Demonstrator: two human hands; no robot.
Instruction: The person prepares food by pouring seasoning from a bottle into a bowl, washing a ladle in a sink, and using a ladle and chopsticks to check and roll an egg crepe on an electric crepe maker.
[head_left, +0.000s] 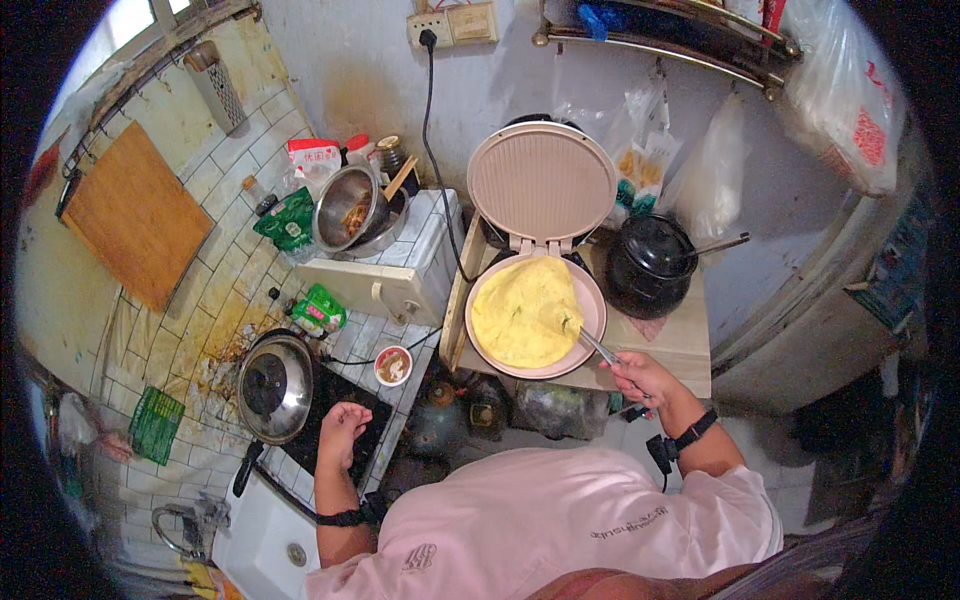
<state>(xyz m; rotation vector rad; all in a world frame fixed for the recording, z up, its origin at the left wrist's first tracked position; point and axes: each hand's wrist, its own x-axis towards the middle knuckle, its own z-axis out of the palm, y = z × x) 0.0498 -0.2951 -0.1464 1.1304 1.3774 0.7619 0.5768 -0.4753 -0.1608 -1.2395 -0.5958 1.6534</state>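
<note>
My right hand (645, 379) grips the metal handle of a utensil (600, 347), whose far end meets the right edge of a yellow flatbread or egg pancake (521, 315). The pancake lies in the round lower plate of an electric griddle (534, 370), with its upper right part lifted or folded. The griddle's ribbed lid (541, 187) stands raised behind it. My left hand (345, 431) is held with curled fingers over the black hob, touching nothing that I can make out. Whether its fingers are fully closed is unclear.
A black lidded pot (651, 262) stands right of the griddle. To the left are a small tub (393, 366), a steel wok (275, 386) on the hob (360, 405), and a steel bowl (346, 210) on a white cabinet. A power cord (427, 142) hangs beside the griddle. The sink (262, 525) is lower left.
</note>
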